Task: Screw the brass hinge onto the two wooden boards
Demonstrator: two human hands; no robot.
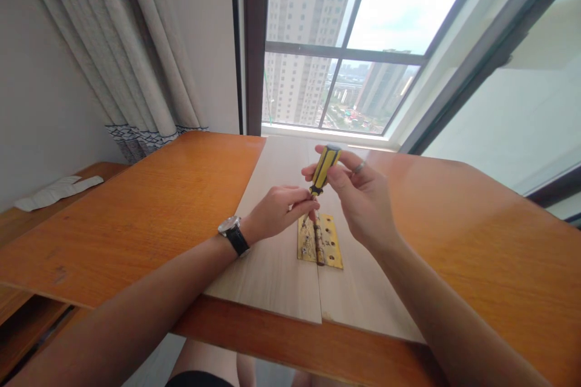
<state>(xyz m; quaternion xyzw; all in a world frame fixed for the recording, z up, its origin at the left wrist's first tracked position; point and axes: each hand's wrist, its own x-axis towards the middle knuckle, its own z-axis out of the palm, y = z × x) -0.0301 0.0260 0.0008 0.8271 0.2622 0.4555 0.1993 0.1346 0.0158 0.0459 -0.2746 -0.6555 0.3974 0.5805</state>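
My right hand (pixel 363 193) grips the yellow and black handle of a screwdriver (pixel 325 168), which tilts with its shaft pointing down. Closed around the shaft just below the handle are the fingers of my left hand (pixel 285 208). Beneath them a worn brass hinge (pixel 333 245) lies opened flat, its knuckle along the seam between two pale wooden boards (pixel 272 266). Several holes show in its right leaf, and screw heads appear in the left one. The screwdriver's tip comes down at the left leaf's upper part; my fingers partly hide that spot.
The boards rest on an orange-brown wooden table (pixel 181 205). At the far left a white cloth-like strip (pixel 59 190) lies on a lower wooden surface. Grey curtains (pixel 122 42) hang on the left, and a dark-framed window (pixel 345 51) stands behind the table.
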